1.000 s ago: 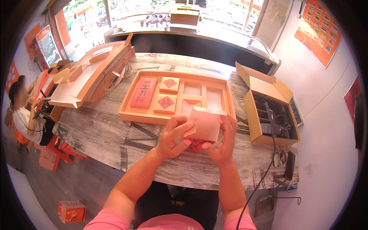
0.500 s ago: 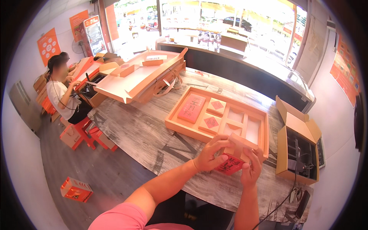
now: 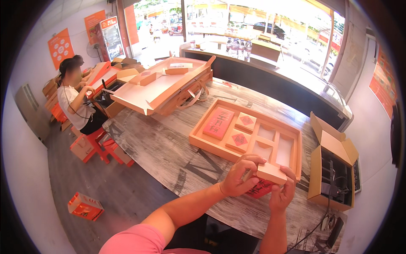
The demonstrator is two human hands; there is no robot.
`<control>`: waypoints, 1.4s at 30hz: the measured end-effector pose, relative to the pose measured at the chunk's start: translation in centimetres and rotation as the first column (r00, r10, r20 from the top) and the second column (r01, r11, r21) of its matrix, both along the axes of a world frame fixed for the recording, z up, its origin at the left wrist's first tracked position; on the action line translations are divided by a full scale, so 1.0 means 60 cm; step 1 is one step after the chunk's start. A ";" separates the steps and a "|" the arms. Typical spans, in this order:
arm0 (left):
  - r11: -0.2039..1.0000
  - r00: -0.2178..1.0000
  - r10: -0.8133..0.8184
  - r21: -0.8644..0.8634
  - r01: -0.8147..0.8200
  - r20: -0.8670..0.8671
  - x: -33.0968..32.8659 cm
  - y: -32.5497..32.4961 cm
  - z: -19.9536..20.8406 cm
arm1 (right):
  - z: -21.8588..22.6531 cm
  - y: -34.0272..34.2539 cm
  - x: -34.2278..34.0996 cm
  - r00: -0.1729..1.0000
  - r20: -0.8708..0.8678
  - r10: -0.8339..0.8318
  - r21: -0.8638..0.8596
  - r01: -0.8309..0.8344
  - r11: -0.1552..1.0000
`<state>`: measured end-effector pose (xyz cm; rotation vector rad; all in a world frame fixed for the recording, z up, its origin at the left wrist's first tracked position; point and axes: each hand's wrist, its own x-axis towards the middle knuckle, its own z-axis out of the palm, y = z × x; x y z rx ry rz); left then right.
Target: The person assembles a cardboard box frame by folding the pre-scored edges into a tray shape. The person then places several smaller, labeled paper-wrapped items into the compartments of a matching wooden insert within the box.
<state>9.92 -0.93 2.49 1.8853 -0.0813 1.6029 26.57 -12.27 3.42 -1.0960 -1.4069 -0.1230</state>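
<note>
Between my hands is a small gift box (image 3: 270,172) with a pale orange end and a red printed face, held over the near side of the table. My left hand (image 3: 242,177) grips its left side, thumb on the red face and fingers at the top edge. On its right side, the fingers and thumb of my right hand (image 3: 282,191) close on the corner. Just beyond lies an orange compartment tray (image 3: 205,147). It holds a flat red box (image 3: 218,122) at the left and two small square boxes, one (image 3: 245,122) behind the other (image 3: 238,140). Several compartments at its right hold nothing.
An open cardboard box (image 3: 314,186) with black devices and cables stands right. Keys (image 3: 327,221) and a cable lie near the right corner. A large orange carton lid (image 3: 144,99) rests at the far left. One person (image 3: 75,99) sits beyond it, another behind. A paper bag (image 3: 85,206) is on the floor.
The flap raised at the top of the gift box is now folded down, leaving a flat end. Both hands still hold the box. The whole view has shifted slightly.
</note>
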 end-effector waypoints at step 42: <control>0.988 0.997 0.006 -0.153 -0.017 -0.072 -0.004 -0.009 0.014 | -0.005 0.009 -0.011 0.972 -0.176 0.153 0.045 -0.147 0.988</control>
